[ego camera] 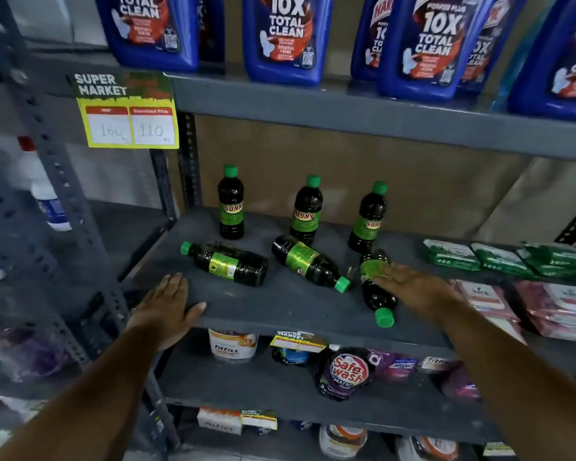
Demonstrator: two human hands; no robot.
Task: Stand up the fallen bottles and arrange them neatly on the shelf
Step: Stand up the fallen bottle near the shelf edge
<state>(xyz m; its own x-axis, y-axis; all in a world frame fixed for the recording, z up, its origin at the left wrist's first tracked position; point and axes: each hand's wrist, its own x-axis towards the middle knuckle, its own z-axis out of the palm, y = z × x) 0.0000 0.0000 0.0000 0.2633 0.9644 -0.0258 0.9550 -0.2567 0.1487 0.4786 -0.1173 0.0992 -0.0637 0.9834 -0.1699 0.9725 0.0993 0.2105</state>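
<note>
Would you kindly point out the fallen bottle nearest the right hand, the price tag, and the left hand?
Fallen bottle [376,294], head view: dark lower body.
Price tag [128,128], head view: white price boxes.
Left hand [167,307], head view: back of hand.

The dark, glossy plastic bottles [232,263] with smooth green caps are catching light; the matt grey painted-metal shelf [290,304] is looking dull and slightly rough. The yellow paper price tag [128,123] is showing a flat, unglossed face.

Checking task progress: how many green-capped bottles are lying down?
3. The left fallen bottle lies near the left hand, the middle fallen bottle at shelf centre, the right fallen bottle under the right hand. None hidden.
</note>
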